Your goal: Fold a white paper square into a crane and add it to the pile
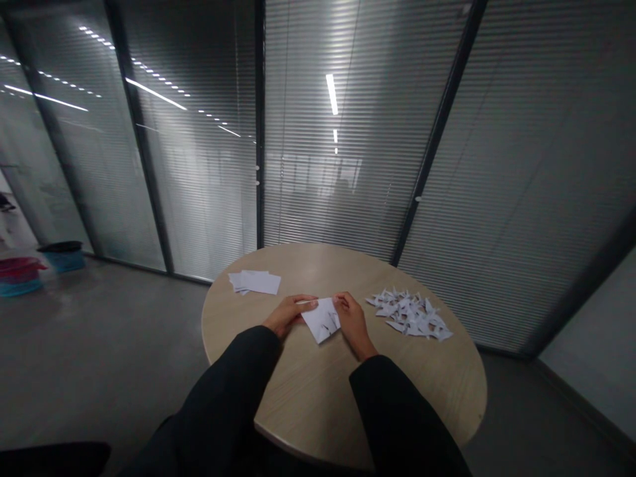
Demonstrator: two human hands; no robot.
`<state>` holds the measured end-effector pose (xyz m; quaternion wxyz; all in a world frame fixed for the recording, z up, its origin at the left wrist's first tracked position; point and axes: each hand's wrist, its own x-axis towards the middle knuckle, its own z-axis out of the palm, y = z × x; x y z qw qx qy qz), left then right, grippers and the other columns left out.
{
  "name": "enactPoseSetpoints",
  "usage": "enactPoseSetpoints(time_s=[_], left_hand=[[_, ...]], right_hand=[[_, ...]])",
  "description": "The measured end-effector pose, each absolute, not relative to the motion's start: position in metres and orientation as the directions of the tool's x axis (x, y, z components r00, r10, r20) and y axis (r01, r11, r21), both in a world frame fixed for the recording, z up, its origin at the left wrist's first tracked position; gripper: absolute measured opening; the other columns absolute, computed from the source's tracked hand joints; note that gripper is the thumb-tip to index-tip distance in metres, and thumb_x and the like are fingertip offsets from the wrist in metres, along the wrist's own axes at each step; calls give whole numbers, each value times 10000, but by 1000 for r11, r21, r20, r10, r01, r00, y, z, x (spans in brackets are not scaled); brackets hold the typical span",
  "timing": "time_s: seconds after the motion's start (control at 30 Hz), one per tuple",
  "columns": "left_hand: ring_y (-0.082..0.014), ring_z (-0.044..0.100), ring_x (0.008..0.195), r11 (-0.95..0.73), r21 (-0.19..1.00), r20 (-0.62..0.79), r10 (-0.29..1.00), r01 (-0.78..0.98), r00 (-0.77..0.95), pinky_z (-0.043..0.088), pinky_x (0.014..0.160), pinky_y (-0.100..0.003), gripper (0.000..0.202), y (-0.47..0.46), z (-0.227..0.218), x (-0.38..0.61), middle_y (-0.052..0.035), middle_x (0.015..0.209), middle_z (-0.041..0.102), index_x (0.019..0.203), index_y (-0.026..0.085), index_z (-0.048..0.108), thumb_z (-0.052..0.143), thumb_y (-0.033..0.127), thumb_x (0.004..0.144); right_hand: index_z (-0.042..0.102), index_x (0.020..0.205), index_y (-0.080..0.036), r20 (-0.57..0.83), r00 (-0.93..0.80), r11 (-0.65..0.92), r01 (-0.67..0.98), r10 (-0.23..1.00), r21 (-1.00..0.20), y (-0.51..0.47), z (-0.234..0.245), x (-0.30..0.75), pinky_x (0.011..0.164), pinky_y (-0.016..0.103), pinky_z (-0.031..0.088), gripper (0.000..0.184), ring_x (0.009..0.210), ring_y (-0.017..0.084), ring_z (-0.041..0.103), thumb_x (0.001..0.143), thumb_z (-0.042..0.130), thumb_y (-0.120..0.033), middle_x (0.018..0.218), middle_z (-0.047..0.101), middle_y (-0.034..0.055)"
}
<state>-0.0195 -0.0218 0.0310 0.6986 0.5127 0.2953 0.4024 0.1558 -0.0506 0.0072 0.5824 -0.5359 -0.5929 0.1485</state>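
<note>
Between my two hands, above the near middle of the round table [298, 404], is a sheet of white paper [319, 326] with dark marks or shadows on its lower right part. My left hand [289, 313] grips its left edge, thumb on top and fingers partly hidden beneath. At the upper right edge, my right hand [352, 319] pinches the paper with bent fingers. To the right lies a pile of folded white paper pieces [410, 315] with pointed ends. A small stack of flat white paper sheets [258, 281] rests at the far left of the table.
Behind the table stands a glass partition with blinds [328, 199] and dark frame posts. On the floor at far left are a blue bin with a black liner [64, 258] and another with a red liner [20, 275]. A white wall [591, 358] rises at right.
</note>
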Motion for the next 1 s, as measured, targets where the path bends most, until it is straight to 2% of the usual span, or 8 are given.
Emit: enactPoseSetpoints(time_s=[0.1,0.2,0.27,0.37,0.5,0.67,0.87,1.0], left_hand=[[-163,637,673,198,954,-34,819,-226,573,482,654,-259,446,-23,29,-18,-136,825,703,865,67,702,840,295,507],[-161,641,660,217,946,-39,812,-239,583,496,655,-259,367,-21,25,-18,-136,795,704,831,58,703,820,269,555],[-148,634,631,237,933,-52,834,-271,550,502,636,-247,296,-18,23,-17,-124,758,700,807,56,699,800,232,591],[-122,614,589,245,898,-49,882,-366,469,506,608,-220,182,-13,22,-17,-103,706,685,772,54,686,757,166,647],[-107,599,566,240,855,-37,912,-460,409,512,580,-197,103,-11,27,-20,-88,702,676,786,56,675,693,126,712],[-122,617,620,291,826,-82,909,-482,409,521,590,-194,58,-11,32,-24,-68,722,685,777,84,673,668,120,732],[-162,650,736,267,838,-61,913,-477,404,523,696,-230,97,-7,29,-26,-98,814,693,770,97,666,701,163,708],[-163,652,726,263,849,-54,906,-458,420,523,698,-233,111,-5,26,-26,-102,797,690,761,99,663,716,172,695]], right_hand=[[583,890,-191,518,231,392,430,823,-814,-55,12,152,646,283,471,257,752,197,606,806,490,-414,807,640,50],[537,1144,-198,489,210,376,414,846,-829,-62,19,150,638,295,486,375,703,186,600,820,489,-381,794,631,32],[540,1198,-221,556,180,441,437,812,-784,-64,22,149,786,335,485,414,868,199,597,808,520,-356,953,624,61],[648,1093,-245,628,78,533,456,774,-713,-62,20,150,1004,378,368,338,1156,228,481,782,581,-360,1218,522,87],[690,1035,-260,587,-37,548,412,809,-728,-60,15,150,1080,385,280,358,1300,251,345,701,698,-389,1383,394,68],[687,1046,-267,571,-108,558,421,814,-715,-64,16,148,1096,401,249,470,1342,270,277,598,787,-364,1477,265,46],[712,987,-263,576,-113,566,415,809,-713,-66,20,149,1096,432,244,434,1330,284,304,567,809,-316,1499,225,33],[739,881,-257,561,-63,539,382,825,-751,-63,19,148,1089,450,247,304,1306,292,347,597,786,-355,1512,192,25]])
